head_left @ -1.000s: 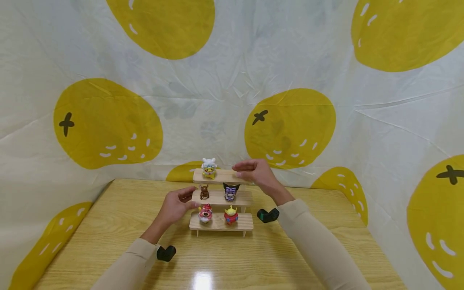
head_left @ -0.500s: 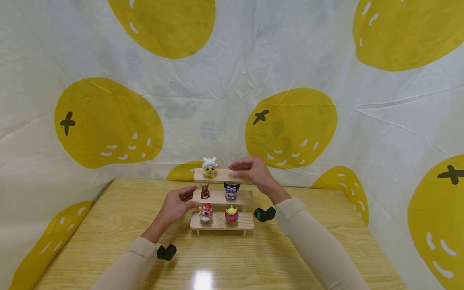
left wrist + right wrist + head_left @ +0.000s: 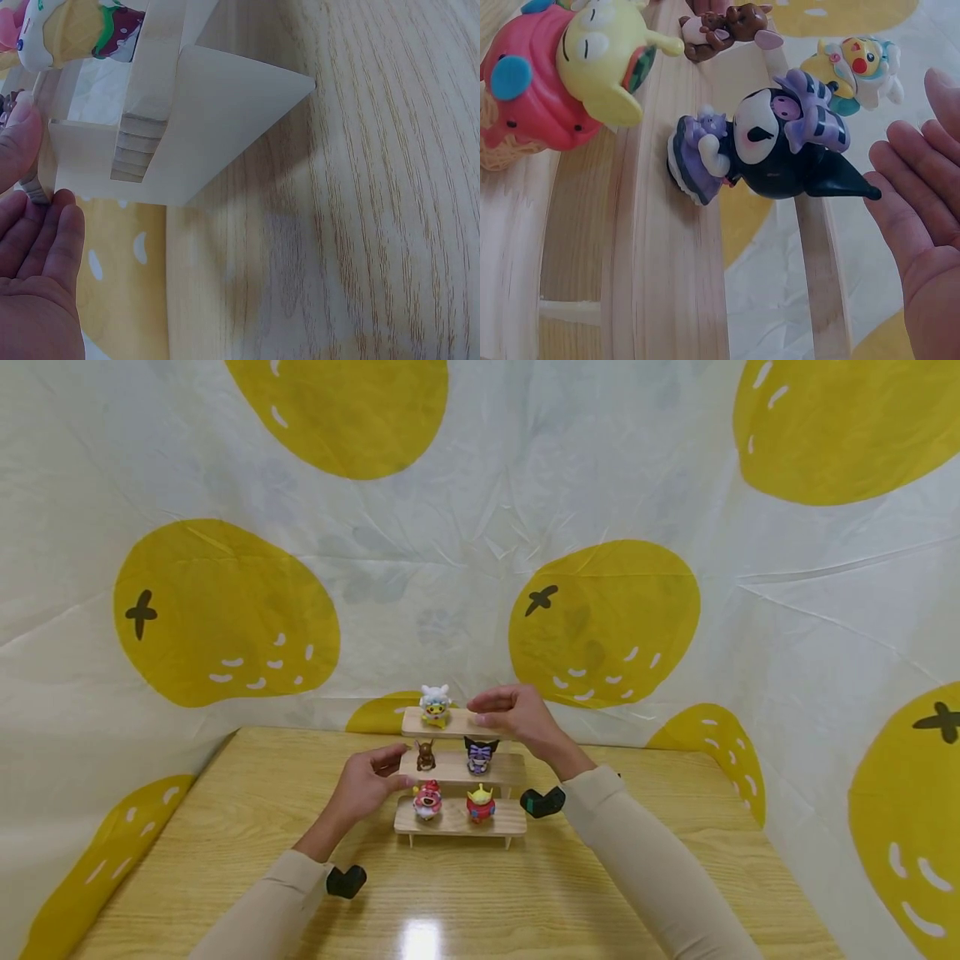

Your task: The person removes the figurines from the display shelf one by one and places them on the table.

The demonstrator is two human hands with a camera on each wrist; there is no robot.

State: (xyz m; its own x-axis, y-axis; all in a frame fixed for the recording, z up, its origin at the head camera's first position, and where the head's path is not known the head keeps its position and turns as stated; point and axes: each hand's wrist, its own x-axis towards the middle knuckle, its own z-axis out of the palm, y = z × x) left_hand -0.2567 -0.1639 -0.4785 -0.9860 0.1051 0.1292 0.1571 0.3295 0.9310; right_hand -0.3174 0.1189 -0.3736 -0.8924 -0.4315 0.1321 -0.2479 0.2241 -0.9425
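A three-tier wooden display stand [image 3: 501,814] bears several toy figures. My left hand [image 3: 365,786] holds the middle tier at its left end, thumb on one face and fingertips at the other in the left wrist view. My right hand [image 3: 519,714] is over the right part of the top tier, thumb and fingers apart with nothing seen between them. Left of it stands a yellow figure in a white hood [image 3: 435,708]. The middle tier carries a brown deer-like figure [image 3: 426,755] and a black-and-purple figure [image 3: 769,139]. On the lowest are a pink figure [image 3: 427,800] and a yellow-headed, red-bodied one [image 3: 480,804].
The stand rests near the back of a wood-grain table [image 3: 420,893]. Close behind hangs a pale cloth [image 3: 420,610] printed with large yellow fruit. Dark wrist devices, the left one [image 3: 347,882] and the right one [image 3: 543,802], jut out below the sleeves.
My right hand has shifted slightly left along the top tier, closer to the white-hooded figure. The left hand has kept its place, and the figures stand as before.
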